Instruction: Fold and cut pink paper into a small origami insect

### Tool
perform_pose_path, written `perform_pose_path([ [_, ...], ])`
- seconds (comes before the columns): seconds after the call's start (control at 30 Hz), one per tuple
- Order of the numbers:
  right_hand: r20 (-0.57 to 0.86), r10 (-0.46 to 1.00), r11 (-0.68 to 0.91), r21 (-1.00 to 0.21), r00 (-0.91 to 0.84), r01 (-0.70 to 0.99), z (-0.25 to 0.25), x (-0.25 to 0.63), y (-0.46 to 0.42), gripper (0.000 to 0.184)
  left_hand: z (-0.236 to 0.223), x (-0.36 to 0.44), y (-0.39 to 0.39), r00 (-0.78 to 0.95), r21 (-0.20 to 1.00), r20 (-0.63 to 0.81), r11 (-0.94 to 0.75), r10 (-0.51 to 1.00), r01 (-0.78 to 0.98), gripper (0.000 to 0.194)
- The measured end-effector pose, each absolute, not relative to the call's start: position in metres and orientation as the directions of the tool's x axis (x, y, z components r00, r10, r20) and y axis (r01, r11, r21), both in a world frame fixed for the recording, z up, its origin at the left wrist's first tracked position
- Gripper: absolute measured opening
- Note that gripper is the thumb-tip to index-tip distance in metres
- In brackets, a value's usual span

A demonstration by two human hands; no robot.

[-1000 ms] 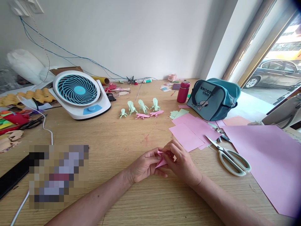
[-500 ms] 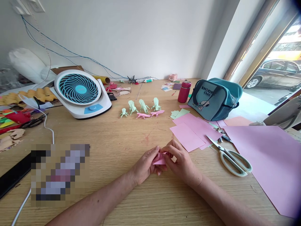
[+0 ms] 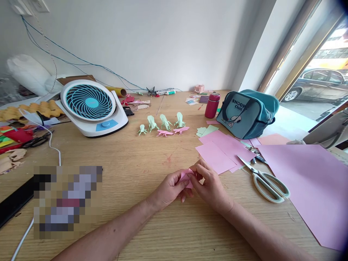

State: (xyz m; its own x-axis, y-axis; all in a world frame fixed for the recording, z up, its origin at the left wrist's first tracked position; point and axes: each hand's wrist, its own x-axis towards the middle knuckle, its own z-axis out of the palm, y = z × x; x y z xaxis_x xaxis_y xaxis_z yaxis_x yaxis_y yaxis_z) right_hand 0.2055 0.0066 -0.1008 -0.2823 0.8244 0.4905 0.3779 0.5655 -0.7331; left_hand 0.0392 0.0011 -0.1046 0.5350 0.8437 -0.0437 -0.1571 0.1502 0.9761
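Observation:
A small piece of folded pink paper [image 3: 186, 177] is held between my two hands over the front middle of the table. My left hand [image 3: 172, 186] grips its left side, thumb on top and fingers partly hidden beneath. On the other side, my right hand [image 3: 208, 183] pinches the paper's upper right edge with thumb and forefinger. Beyond my hands stand several light green folded paper figures [image 3: 165, 122], with two pink folded paper figures [image 3: 164, 133] in front of them. Sheets of pink paper [image 3: 216, 157] lie just past my right hand.
Open scissors [image 3: 268, 183] lie right of my right hand, beside a large pink sheet [image 3: 310, 181]. Behind are a blue bag [image 3: 244, 116] and a red bottle [image 3: 212, 105]. A white fan [image 3: 92, 105] stands at left, near a black object [image 3: 16, 199] and a blurred patch.
My left thumb has moved down across the pink paper, which now stands more upright between my hands. My right hand keeps its pinch. The whole view has shifted slightly.

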Motion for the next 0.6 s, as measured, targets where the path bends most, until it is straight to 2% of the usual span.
perform_pose_path([
  [0.1,0.479,0.830,0.556,-0.745,-0.286,0.367,-0.1013,0.2056,0.0068,0.015,-0.1035,0.0404,0.0013,0.480,0.993,-0.032,0.081,0.877,-0.081,0.040],
  [0.2,0.494,0.826,0.564,-0.740,-0.273,0.366,-0.1016,0.2051,0.0062,0.018,-0.1018,0.0390,-0.0010,0.467,0.991,-0.073,0.116,0.881,-0.063,0.042],
  [0.4,0.513,0.815,0.579,-0.737,-0.270,0.348,-0.1012,0.2025,0.0033,0.015,-0.1019,0.0350,-0.0065,0.426,0.951,-0.152,0.250,0.892,-0.184,0.055],
  [0.6,0.568,0.774,0.633,-0.698,-0.279,0.335,-0.0990,0.2018,0.0021,0.016,-0.1034,0.0345,-0.0016,0.434,0.908,-0.179,0.319,0.883,-0.273,0.046],
])
